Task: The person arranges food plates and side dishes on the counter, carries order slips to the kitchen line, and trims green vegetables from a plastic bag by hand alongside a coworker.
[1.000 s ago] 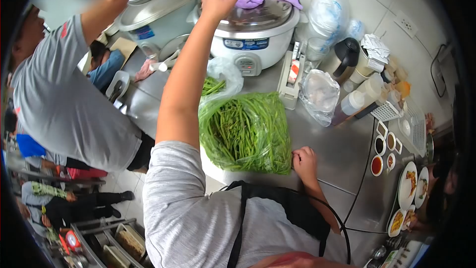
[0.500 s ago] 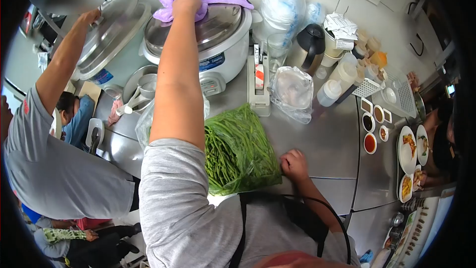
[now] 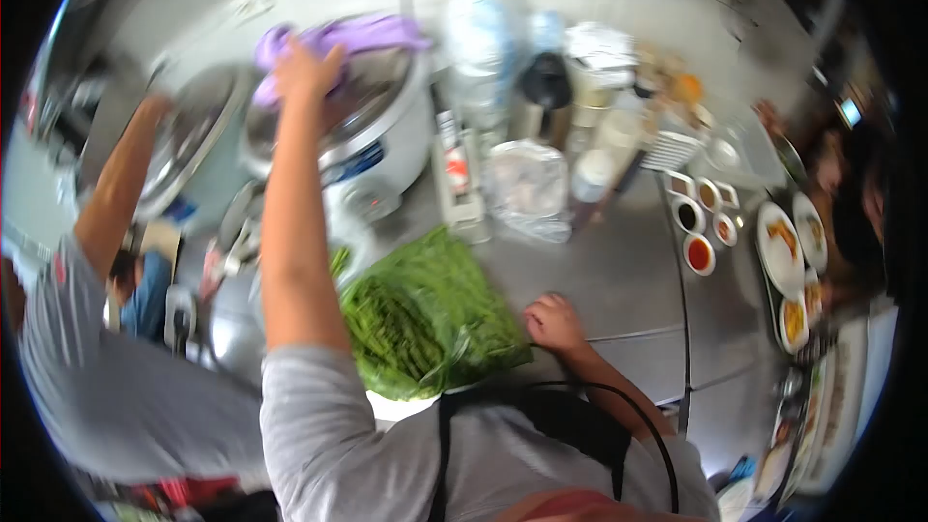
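My left hand (image 3: 307, 70) reaches to the purple cloth (image 3: 372, 33) on the metal lid of a large white rice cooker (image 3: 406, 126). Its thumb and fingers are spread apart, the fingertips close to the cloth; blur hides whether they touch. My right hand (image 3: 553, 321) rests on the steel counter with its fingers curled in, nothing visible inside. Just left of it lies a clear plastic bag of long green beans (image 3: 401, 338), close against my body.
A co-worker's hand (image 3: 155, 108) is at a second large cooker (image 3: 208, 135) on the left. Along the wall stand a vacuum jug (image 3: 546, 87), squeeze bottles (image 3: 592, 174) and a wrapped bundle (image 3: 527, 184). Sauce bowls (image 3: 698, 254) and plates of food (image 3: 781, 249) are at the right.
My left hand has loosened from the purple cloth and its fingers have spread. My right hand stays on the counter. The whole view has shifted and blurred.
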### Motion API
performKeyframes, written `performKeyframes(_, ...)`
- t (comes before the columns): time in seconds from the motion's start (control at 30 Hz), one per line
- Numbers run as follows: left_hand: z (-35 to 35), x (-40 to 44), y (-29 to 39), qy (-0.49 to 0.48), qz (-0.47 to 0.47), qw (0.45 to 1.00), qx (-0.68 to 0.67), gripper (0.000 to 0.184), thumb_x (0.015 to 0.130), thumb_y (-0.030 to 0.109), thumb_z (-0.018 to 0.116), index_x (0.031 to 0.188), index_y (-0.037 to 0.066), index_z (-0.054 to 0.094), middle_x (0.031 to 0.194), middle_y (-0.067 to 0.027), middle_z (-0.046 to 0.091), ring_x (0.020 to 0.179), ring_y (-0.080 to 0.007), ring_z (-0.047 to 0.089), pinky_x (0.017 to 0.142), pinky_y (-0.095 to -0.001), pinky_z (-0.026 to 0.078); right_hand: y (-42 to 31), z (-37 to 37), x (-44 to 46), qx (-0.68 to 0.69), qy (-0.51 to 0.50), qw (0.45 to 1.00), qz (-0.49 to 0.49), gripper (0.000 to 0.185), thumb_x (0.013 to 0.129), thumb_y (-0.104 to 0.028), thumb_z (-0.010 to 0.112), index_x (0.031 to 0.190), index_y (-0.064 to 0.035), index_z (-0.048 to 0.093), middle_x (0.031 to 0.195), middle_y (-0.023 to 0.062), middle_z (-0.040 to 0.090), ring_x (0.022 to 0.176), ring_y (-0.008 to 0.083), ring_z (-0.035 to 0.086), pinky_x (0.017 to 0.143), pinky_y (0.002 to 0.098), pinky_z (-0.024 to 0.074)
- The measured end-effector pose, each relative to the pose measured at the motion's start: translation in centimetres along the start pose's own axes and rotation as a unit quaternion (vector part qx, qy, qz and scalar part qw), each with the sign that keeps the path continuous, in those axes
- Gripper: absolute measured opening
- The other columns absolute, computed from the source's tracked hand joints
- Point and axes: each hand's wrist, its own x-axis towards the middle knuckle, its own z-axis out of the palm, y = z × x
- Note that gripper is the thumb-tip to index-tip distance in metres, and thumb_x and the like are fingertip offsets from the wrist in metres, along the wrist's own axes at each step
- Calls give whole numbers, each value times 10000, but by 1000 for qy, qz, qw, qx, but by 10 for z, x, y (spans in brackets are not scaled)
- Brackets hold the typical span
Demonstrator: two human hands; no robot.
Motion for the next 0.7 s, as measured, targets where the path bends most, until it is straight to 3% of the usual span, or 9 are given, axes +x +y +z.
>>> performKeyframes(0.03, 2, -12, -2, 42, 87, 995, 7, 853, 680, 570, 532, 1326, 115, 209, 1315, -232, 269, 1225, -356, 258, 980, -479, 229, 2, -1, -3, -10, 11, 1000, 5, 68, 645, -109, 562, 701, -92, 597, 715, 62, 541, 724, 258, 520, 669, 353, 418)
performKeyframes(0.13, -21, -86, 15, 56, 143, 986, -67, 757, 676, 450, 608, 1271, 81, 321, 1263, -253, 322, 1165, -375, 329, 933, -458, 294, 8, 2, -8, 20, 22, 999, 14, 75, 679, -140, 543, 715, -114, 604, 753, 61, 553, 767, 256, 529, 698, 369, 418)
performKeyframes(0.2, -4, -116, -12, 38, 315, 940, -127, 610, 695, 285, 643, 1195, 37, 396, 1165, -247, 392, 1062, -383, 398, 868, -429, 345, 6, -2, -9, 29, 33, 999, 15, 83, 688, -145, 536, 723, -113, 605, 764, 63, 557, 785, 256, 532, 710, 370, 420)
performKeyframes(0.27, 8, -159, -41, -65, 286, 932, -213, 440, 717, 232, 623, 1060, -4, 481, 922, -218, 535, 799, -339, 534, 725, -377, 425, 2, -6, -10, 34, 38, 999, 16, 90, 694, -150, 531, 728, -111, 606, 771, 64, 559, 797, 255, 534, 718, 369, 421)
performKeyframes(0.3, -38, -197, -17, -200, 198, 941, -190, 322, 728, 218, 606, 943, -12, 535, 727, -172, 577, 653, -321, 561, 618, -369, 441, 3, -5, -11, 35, 44, 998, 15, 91, 696, -151, 530, 727, -110, 605, 773, 63, 560, 800, 255, 534, 721, 370, 421)
performKeyframes(0.33, -35, -215, -32, -202, 214, 946, -139, 263, 740, 221, 588, 853, -15, 564, 651, -156, 579, 598, -313, 563, 566, -361, 432, 4, -3, -11, 38, 47, 998, 13, 91, 698, -152, 528, 726, -109, 603, 775, 63, 560, 803, 255, 535, 725, 370, 421)
performKeyframes(0.43, -28, -261, -68, -278, 153, 946, 66, 337, 740, 309, 563, 819, -19, 574, 737, -185, 586, 710, -324, 572, 671, -398, 442, 9, 3, -12, 39, 50, 998, 9, 90, 701, -153, 525, 719, -107, 600, 780, 63, 561, 805, 258, 534, 730, 373, 421)
performKeyframes(0.57, -16, -316, -80, -273, 105, 946, 139, 491, 726, 323, 563, 1086, 9, 449, 1081, -196, 483, 1022, -372, 433, 842, -437, 373, 8, 1, -13, 33, 31, 999, 18, 86, 700, -149, 520, 707, -111, 597, 785, 65, 563, 803, 261, 533, 728, 379, 419)
performKeyframes(0.7, -1, -343, -65, -189, 100, 962, 170, 465, 720, 237, 559, 1121, 44, 425, 1067, -158, 483, 1002, -341, 436, 807, -450, 382, 7, -2, -12, 31, 44, 999, 0, 82, 699, -143, 529, 723, -109, 599, 768, 61, 564, 774, 256, 532, 704, 377, 426)
